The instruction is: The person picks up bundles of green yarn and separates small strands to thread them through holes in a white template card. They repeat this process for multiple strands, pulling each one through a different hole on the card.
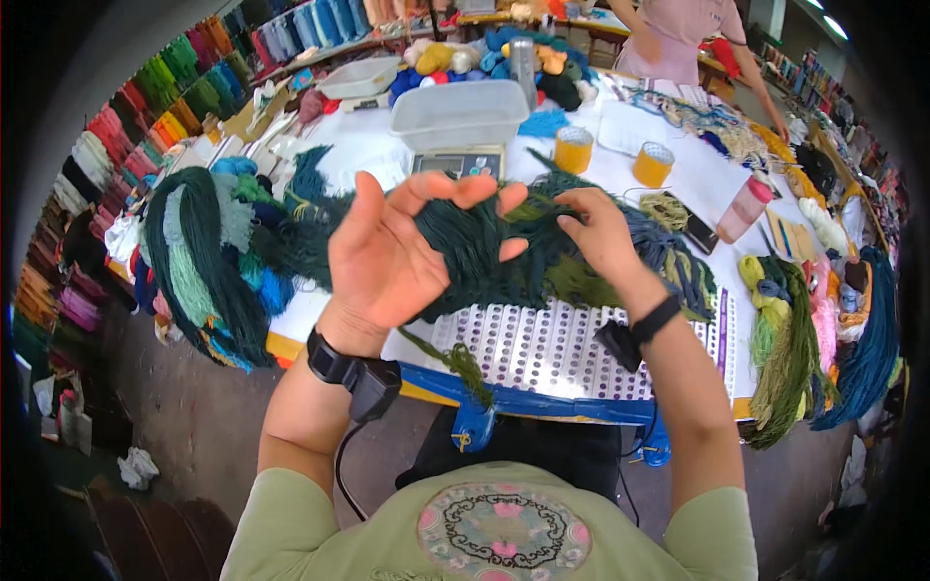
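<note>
A thick mass of dark green yarn (455,237) lies across the table in front of me. My left hand (387,252) is raised palm up over it, fingers curled. Yarn runs across those fingers, with the fingertips showing on its far side. My right hand (596,232) is at the right part of the mass, thumb and forefinger pinched together at the strands; the exact strand between them is too fine to make out. Olive green yarn (576,281) lies below the right hand. One olive strand bundle (465,368) hangs over the table's front edge.
Beneath the yarn is a white board with rows of holes (523,349). A clear plastic tub (460,114) stands on a scale (455,162) beyond. Tape rolls (573,150), a pink bottle (744,208) and a phone (699,232) are right. Another person (678,39) stands across the table.
</note>
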### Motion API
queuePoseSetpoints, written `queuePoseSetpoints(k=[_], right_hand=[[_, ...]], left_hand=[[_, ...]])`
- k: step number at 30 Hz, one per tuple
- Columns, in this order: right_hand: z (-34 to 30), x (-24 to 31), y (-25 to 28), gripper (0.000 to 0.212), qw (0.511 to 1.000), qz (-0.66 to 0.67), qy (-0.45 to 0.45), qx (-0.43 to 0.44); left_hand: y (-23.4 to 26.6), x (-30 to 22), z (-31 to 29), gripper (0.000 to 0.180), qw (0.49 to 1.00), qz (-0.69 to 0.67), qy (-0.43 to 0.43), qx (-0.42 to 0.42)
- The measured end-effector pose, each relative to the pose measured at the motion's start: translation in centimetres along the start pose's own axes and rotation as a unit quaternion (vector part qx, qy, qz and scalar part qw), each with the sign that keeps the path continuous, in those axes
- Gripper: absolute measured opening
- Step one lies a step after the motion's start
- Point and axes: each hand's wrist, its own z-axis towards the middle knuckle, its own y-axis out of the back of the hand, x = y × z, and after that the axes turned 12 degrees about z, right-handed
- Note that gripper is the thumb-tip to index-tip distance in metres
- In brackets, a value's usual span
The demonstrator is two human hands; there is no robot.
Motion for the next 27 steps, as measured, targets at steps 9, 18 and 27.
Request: queuePoseSetpoints(k=[9, 18, 27], right_hand=[[-7.8, 11.0, 1.3, 0.012, 0.962, 0.258, 0.035, -0.088], [-10.6, 11.9, 5.7, 0.014, 0.853, 0.501, -0.133, 0.058], [-14.6, 3.3, 18.6, 0.018, 0.754, 0.644, -0.003, -0.130]], left_hand=[[-3.4, 5.4, 3.9, 0.072, 0.999, 0.017, -0.011, 0.050], [-5.9, 6.5, 4.4, 0.054, 0.999, -0.035, -0.019, 0.003], [5.6, -2.2, -3.4, 0.057, 0.918, 0.137, 0.125, -0.350]])
